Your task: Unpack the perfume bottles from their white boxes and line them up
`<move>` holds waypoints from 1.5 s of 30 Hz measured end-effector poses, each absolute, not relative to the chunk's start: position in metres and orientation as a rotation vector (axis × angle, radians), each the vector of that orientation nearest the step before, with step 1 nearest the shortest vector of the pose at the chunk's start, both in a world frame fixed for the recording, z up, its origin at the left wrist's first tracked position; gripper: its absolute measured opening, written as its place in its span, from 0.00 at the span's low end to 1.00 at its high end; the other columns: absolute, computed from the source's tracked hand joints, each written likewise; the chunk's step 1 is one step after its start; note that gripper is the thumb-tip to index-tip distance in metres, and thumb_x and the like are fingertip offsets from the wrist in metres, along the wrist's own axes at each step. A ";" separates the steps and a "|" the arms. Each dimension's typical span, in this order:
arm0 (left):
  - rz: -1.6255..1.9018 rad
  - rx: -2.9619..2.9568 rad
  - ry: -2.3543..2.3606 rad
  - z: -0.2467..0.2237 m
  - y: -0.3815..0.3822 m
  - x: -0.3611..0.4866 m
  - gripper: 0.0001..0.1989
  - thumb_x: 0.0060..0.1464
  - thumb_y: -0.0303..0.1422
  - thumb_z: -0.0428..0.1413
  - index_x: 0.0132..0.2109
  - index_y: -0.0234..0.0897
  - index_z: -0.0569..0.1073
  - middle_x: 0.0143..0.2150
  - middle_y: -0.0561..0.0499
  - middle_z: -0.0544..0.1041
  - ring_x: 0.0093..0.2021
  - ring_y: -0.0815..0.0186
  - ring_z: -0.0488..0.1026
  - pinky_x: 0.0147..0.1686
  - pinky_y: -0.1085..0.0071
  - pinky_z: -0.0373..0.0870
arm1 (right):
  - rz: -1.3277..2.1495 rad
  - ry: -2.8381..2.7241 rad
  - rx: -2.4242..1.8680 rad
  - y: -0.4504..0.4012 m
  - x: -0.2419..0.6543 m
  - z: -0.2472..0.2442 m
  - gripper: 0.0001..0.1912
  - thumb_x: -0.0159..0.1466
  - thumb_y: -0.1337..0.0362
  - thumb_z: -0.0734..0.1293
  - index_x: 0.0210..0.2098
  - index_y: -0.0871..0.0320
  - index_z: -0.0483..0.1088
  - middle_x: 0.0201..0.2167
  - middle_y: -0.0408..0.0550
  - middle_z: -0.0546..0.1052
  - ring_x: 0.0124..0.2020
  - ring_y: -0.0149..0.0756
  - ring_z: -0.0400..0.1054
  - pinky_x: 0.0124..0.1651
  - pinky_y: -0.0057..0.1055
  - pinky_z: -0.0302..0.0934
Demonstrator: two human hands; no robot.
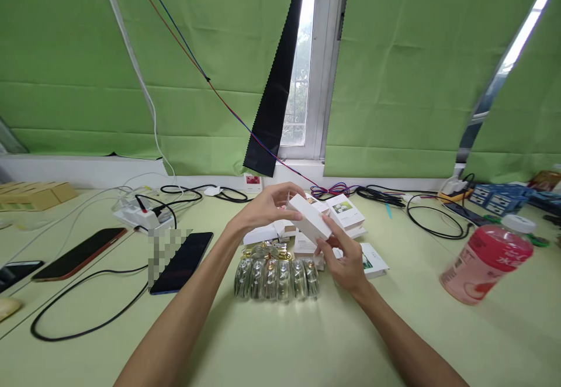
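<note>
A small white box [309, 217] is held tilted above the table between my two hands. My left hand [268, 207] grips its upper left end, the thumb along the near side. The fingers of my right hand [344, 252] close on its lower right end. Below, several clear glass bottles [277, 280] stand in a row, with gold-coloured parts [267, 251] just behind them. More white boxes, one with a flower picture [345, 210], lie behind and to the right; another [373, 260] rests beside my right hand.
A pink bottle [488, 258] with a white cap stands at the right. Phones [184, 262] and a looping black cable [83, 335] lie at the left, near a white power strip [142, 214]. Coiled cables [381, 195] run along the back, and blue packages [499, 199] sit at the back right.
</note>
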State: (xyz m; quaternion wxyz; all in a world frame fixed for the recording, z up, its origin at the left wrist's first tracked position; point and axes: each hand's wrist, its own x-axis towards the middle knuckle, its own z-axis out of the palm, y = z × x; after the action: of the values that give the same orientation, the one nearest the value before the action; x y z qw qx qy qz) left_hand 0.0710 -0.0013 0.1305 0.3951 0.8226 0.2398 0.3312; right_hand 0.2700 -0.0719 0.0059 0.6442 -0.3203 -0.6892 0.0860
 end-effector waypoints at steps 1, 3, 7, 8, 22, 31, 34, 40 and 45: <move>0.839 2.095 0.607 0.130 -0.001 0.071 0.19 0.46 0.35 0.67 0.46 0.38 0.74 0.45 0.49 0.75 0.41 0.65 0.72 0.40 0.68 0.67 | 0.200 -1.566 -0.728 -0.072 0.270 0.006 0.28 0.67 0.68 0.65 0.64 0.45 0.62 0.39 0.46 0.79 0.23 0.29 0.73 0.26 0.30 0.72; 0.850 2.099 0.603 0.130 0.000 0.071 0.19 0.46 0.34 0.68 0.46 0.38 0.74 0.47 0.49 0.74 0.42 0.64 0.72 0.42 0.67 0.67 | 0.206 -1.559 -0.726 -0.072 0.270 0.006 0.28 0.67 0.68 0.65 0.64 0.45 0.62 0.41 0.46 0.79 0.22 0.29 0.74 0.26 0.29 0.72; 0.888 2.107 0.608 0.128 0.002 0.071 0.21 0.45 0.34 0.68 0.46 0.38 0.74 0.48 0.48 0.73 0.44 0.63 0.72 0.46 0.65 0.68 | 0.201 -1.558 -0.727 -0.072 0.270 0.007 0.27 0.67 0.68 0.65 0.64 0.45 0.62 0.43 0.47 0.79 0.22 0.28 0.74 0.26 0.29 0.72; 0.890 2.115 0.611 0.128 0.003 0.071 0.21 0.45 0.34 0.68 0.46 0.38 0.74 0.47 0.49 0.74 0.44 0.63 0.72 0.46 0.65 0.68 | 0.201 -1.561 -0.728 -0.072 0.270 0.007 0.27 0.67 0.67 0.65 0.64 0.46 0.62 0.42 0.47 0.79 0.22 0.28 0.74 0.26 0.29 0.72; 0.991 2.020 0.658 0.128 -0.001 0.074 0.27 0.39 0.36 0.71 0.38 0.40 0.61 0.43 0.52 0.72 0.40 0.66 0.73 0.37 0.70 0.70 | 0.250 -1.542 -0.737 -0.073 0.270 0.008 0.26 0.67 0.67 0.66 0.63 0.48 0.63 0.48 0.50 0.79 0.22 0.29 0.73 0.24 0.29 0.72; 0.926 2.070 0.699 0.130 0.000 0.072 0.20 0.40 0.37 0.70 0.32 0.36 0.67 0.46 0.47 0.75 0.41 0.65 0.72 0.40 0.69 0.70 | 0.268 -1.549 -0.741 -0.072 0.270 0.006 0.26 0.67 0.67 0.66 0.63 0.49 0.63 0.41 0.47 0.79 0.22 0.29 0.73 0.26 0.29 0.72; 0.888 2.038 0.676 0.130 -0.001 0.072 0.19 0.41 0.36 0.70 0.34 0.36 0.69 0.46 0.47 0.76 0.41 0.65 0.72 0.41 0.68 0.70 | 0.269 -1.548 -0.741 -0.072 0.269 0.006 0.26 0.67 0.66 0.65 0.63 0.50 0.63 0.42 0.48 0.79 0.22 0.29 0.74 0.25 0.29 0.72; 0.874 2.000 0.650 0.131 -0.002 0.071 0.19 0.41 0.35 0.70 0.34 0.36 0.69 0.42 0.48 0.77 0.41 0.64 0.73 0.41 0.67 0.69 | 0.272 -1.549 -0.741 -0.071 0.270 0.006 0.26 0.67 0.65 0.66 0.64 0.49 0.63 0.41 0.48 0.80 0.22 0.30 0.74 0.24 0.30 0.73; 0.878 1.991 0.639 0.130 -0.001 0.072 0.19 0.41 0.35 0.70 0.34 0.37 0.67 0.36 0.51 0.75 0.42 0.63 0.74 0.42 0.66 0.69 | 0.265 -1.557 -0.739 -0.072 0.270 0.007 0.26 0.67 0.65 0.66 0.64 0.48 0.63 0.39 0.46 0.80 0.22 0.30 0.74 0.24 0.29 0.73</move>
State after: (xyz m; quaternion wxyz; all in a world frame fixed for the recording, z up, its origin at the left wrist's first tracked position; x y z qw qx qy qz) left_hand 0.0717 -0.0013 0.1296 0.4229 0.7955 0.2554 0.3508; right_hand 0.2700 -0.0723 0.0070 0.6435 -0.3244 -0.6835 0.1162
